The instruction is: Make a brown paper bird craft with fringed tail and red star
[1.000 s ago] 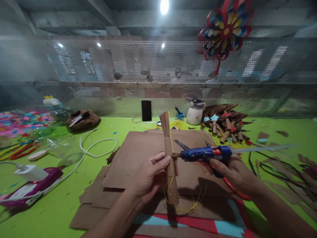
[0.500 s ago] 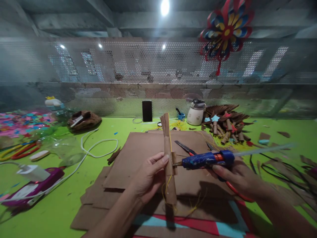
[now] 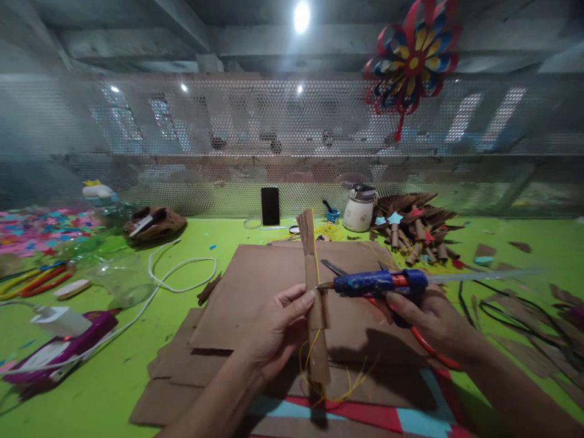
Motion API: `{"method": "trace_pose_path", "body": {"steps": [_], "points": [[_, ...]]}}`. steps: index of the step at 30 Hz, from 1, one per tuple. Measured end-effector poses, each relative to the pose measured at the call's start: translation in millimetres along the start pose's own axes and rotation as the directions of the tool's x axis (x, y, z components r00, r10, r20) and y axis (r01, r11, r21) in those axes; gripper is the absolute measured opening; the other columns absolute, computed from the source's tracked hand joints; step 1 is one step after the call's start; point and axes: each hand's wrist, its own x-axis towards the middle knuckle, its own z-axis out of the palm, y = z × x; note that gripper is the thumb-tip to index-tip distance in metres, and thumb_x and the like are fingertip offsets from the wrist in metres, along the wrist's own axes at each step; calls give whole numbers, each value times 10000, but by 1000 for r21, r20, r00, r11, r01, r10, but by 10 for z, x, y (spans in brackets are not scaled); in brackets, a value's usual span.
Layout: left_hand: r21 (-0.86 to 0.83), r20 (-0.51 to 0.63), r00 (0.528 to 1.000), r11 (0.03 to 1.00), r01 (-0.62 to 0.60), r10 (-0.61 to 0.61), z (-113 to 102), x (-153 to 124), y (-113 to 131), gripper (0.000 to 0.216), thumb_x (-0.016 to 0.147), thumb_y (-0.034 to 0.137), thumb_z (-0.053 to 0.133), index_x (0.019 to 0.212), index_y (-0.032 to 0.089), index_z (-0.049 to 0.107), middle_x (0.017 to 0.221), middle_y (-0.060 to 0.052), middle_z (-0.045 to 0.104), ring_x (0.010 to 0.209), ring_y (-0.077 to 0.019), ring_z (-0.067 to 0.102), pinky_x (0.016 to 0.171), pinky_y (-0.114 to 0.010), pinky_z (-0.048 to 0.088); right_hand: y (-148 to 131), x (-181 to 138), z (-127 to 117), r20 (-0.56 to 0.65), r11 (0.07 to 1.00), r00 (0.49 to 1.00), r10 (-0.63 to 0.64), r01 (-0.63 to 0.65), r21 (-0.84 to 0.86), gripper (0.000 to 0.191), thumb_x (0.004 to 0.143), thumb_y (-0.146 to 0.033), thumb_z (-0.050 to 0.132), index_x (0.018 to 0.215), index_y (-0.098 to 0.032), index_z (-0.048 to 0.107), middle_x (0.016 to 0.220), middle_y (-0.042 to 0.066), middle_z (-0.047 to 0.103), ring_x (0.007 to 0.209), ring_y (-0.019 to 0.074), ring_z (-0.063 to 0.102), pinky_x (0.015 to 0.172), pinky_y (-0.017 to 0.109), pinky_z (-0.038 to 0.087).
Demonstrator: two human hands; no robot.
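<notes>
My left hand (image 3: 285,322) pinches a rolled brown paper tube (image 3: 319,359) between thumb and fingers. It stands roughly upright, with a pleated fan-like bundle at its top and a loose paper flap on its right side. Yellow string (image 3: 356,386) runs along the tube and hangs in loops at its lower end. My right hand (image 3: 422,307) is wrapped round a blue hot glue gun (image 3: 381,283), a clear glue stick poking out of its back. The gun's nozzle points left and meets the tube just above my left thumb. Scissors (image 3: 335,267) lie behind the gun, partly hidden.
Brown paper sheets (image 3: 255,274) are stacked under my hands. A heap of finished paper pieces (image 3: 420,231) lies at the back right beside a white jar (image 3: 359,210). On the left are a purple power strip (image 3: 86,337), a white cable (image 3: 159,277) and pliers (image 3: 45,280).
The glue gun's nozzle has moved up along the tube, from beside my left thumb to just above it. My left hand keeps its hold.
</notes>
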Motion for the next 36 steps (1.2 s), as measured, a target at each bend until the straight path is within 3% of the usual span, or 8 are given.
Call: {"method": "trace_pose_path", "body": {"steps": [7, 14, 23, 36], "points": [[-27, -35, 999, 1000, 14, -15, -7, 9, -3, 208, 749, 205, 656, 945, 135, 670, 798, -70, 702, 619, -141, 645, 616, -238, 505, 31, -16, -3, 9, 1000, 1000, -7, 7, -2, 399, 864, -483, 408, 660, -163, 527, 579, -1, 471, 538, 117, 432, 495, 225, 364], [-9, -1, 1000, 1000, -17, 17, -5, 11, 6, 214, 812, 175, 573, 1003, 119, 653, 903, -95, 692, 764, -161, 649, 712, -256, 498, -26, -18, -14, 26, 1000, 1000, -3, 4, -6, 371, 862, -467, 419, 722, -159, 570, 612, 3, 491, 554, 124, 441, 491, 226, 363], [-15, -34, 999, 1000, 5, -5, 16, 3, 8, 212, 784, 175, 610, 983, 122, 662, 794, -79, 697, 641, -136, 640, 609, -230, 505, -55, -26, -12, -25, 1000, 999, 26, -26, -10, 361, 855, -460, 432, 649, -171, 499, 568, -18, 421, 532, 112, 400, 488, 223, 352], [-23, -16, 1000, 1000, -14, 13, -3, 13, 8, 203, 796, 153, 592, 985, 120, 659, 805, -72, 690, 655, -135, 635, 617, -244, 515, -20, -4, -5, -10, 999, 1000, -22, 21, -28, 373, 856, -462, 434, 678, -162, 567, 571, 4, 513, 520, 123, 456, 477, 222, 373]]}}
